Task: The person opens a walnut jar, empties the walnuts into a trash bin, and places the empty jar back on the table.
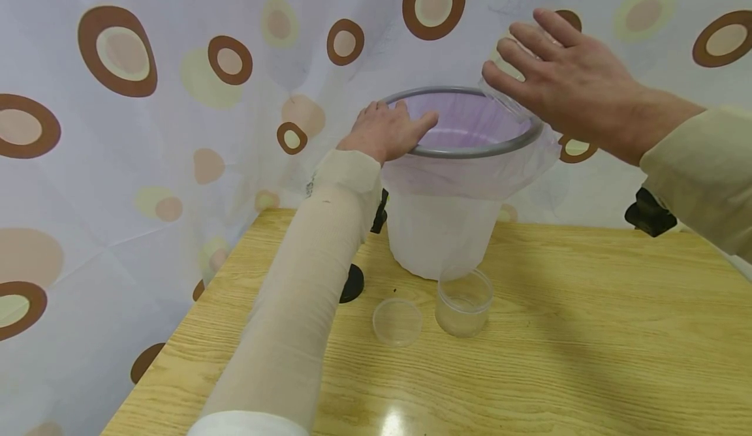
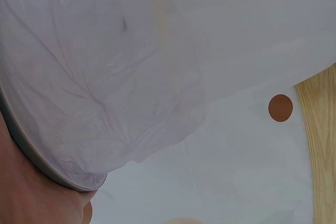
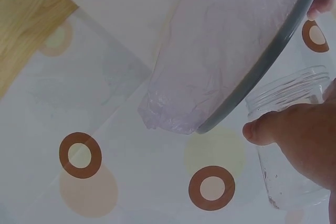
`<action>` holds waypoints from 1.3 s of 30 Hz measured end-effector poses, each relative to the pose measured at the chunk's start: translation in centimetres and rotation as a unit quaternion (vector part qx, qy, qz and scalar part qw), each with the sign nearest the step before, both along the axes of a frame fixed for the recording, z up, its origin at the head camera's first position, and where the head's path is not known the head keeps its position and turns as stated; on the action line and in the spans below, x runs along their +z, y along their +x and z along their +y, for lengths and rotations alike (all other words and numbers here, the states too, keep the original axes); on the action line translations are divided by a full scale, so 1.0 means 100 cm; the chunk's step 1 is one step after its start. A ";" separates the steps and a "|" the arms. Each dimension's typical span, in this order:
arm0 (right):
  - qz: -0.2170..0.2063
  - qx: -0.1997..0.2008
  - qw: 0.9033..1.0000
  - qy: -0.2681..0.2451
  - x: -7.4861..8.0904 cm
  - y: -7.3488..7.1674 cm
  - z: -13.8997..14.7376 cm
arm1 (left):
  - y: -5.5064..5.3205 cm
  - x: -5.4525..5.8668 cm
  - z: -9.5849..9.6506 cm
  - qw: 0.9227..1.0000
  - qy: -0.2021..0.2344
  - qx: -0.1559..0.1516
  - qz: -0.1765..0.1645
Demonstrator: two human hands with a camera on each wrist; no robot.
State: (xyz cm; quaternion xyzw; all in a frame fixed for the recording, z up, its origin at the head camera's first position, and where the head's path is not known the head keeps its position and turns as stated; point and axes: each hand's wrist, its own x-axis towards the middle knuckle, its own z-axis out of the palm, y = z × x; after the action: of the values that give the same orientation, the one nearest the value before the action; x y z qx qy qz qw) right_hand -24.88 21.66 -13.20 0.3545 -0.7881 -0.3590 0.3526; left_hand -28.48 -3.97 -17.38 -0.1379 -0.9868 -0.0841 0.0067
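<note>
A white bin [image 1: 437,233] stands on the table, with a thin purple liner bag [image 1: 470,175] folded over its grey rim [image 1: 476,151]. My left hand [image 1: 388,129] grips the left side of that rim, and the rim also crosses the left wrist view beside the hand [image 2: 37,187]. Up at the bin's right side, my right hand [image 1: 581,83] holds a clear jar [image 3: 289,145]. The jar is tilted, its threaded mouth towards the bin opening. Small specks cling inside near its base. In the head view the right hand hides most of the jar.
In front of the bin are a clear round tub [image 1: 464,302] and a clear disc-shaped lid [image 1: 397,322]. A black round lid [image 1: 352,284] lies partly behind my left sleeve. Black objects [image 1: 651,213] stand near the back edge. A patterned curtain [image 1: 176,162] hangs behind the wooden table [image 1: 558,344].
</note>
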 end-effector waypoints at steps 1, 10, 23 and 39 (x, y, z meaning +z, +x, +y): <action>-0.001 -0.001 1.000 0.000 0.000 0.000 0.000 | 0.000 0.000 0.000 1.000 0.000 0.000 0.000; -0.014 -0.021 1.000 -0.008 -0.001 0.001 0.002 | 0.000 0.000 0.001 1.000 0.003 0.001 0.000; -0.110 -0.009 0.973 -0.204 -0.006 0.008 0.012 | 0.000 0.000 0.004 1.000 0.001 -0.003 0.006; -0.219 -0.081 0.891 -0.390 -0.009 0.012 0.032 | 0.000 0.001 0.002 1.000 0.000 -0.004 0.003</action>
State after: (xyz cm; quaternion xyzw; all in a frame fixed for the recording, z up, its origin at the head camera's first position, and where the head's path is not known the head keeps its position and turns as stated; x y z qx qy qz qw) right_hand -23.67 24.85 -14.11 0.1933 -0.9479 0.0367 0.2504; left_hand -28.44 -3.72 -17.30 -0.1418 -0.9863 -0.0834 0.0093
